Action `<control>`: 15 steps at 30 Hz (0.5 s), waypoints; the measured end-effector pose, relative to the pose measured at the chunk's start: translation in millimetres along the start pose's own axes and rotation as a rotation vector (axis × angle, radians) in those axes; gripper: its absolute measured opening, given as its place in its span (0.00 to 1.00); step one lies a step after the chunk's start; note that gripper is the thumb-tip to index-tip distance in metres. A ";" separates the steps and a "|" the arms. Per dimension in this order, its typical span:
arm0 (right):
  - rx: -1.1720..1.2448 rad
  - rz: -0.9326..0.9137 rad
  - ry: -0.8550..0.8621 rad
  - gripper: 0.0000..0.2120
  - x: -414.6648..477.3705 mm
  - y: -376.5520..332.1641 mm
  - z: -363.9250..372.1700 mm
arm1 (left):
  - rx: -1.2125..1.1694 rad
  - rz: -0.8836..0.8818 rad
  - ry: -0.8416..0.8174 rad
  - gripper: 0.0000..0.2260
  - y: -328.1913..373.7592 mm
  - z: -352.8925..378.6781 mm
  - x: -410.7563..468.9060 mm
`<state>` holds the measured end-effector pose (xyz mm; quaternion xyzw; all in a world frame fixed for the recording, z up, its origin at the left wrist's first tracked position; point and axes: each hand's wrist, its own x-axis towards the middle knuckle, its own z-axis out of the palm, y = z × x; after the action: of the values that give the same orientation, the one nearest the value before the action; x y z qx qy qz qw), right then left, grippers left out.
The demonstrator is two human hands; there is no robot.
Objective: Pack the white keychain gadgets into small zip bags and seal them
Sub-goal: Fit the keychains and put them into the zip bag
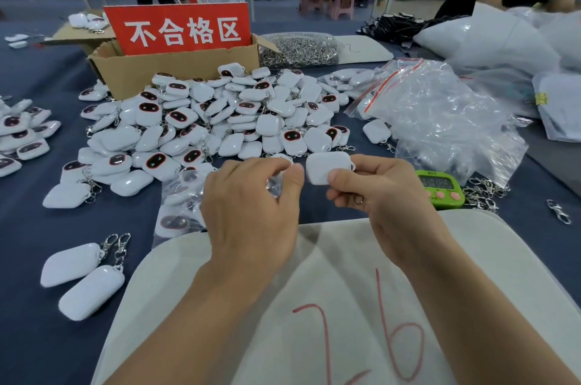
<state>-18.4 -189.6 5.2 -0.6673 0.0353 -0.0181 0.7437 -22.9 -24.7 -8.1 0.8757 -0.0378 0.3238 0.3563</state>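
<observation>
Head view, right fingers: curled, with the thumb of our right hand they pinch one white keychain gadget by its near edge; its key ring dangles under the thumb.
Left fingers: curled tight on our left hand, thumb against forefinger, nipping crumpled clear plastic that we take for a small zip bag; we cannot make out its mouth.
Why held so: the gadget's free end points to nine o'clock, just beside the left fingertips, so we judge it is lined up to slide in.
Bagged gadgets: nine o'clock, partly under the left hand, handy for dropping finished ones.
Loose gadget pile: twelve o'clock, within reach.
Zip bag stock: two o'clock, red-striped.
Green timer: three o'clock, just beside the right hand.
</observation>
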 end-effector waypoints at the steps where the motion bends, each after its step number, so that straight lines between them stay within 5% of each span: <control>1: -0.044 -0.007 0.056 0.06 0.4 0.5 0.0 | 0.142 0.021 -0.041 0.11 -1.1 0.4 0.7; 6: -0.292 -0.085 0.258 0.09 1.9 6.8 2.3 | 0.509 0.009 -0.294 0.21 -1.9 3.0 2.8; 10: -0.427 -0.155 0.290 0.09 3.1 12.6 10.6 | 0.265 0.025 -0.162 0.24 3.5 -1.4 2.5; 15: -0.448 -0.277 0.055 0.13 -2.6 17.1 36.1 | -0.016 0.102 -0.120 0.26 8.1 -6.7 -1.4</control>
<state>-18.7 -151.7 -7.9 -0.8130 -0.0329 -0.1296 0.5667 -30.0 -26.6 -0.5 0.8874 -0.1062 0.2883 0.3436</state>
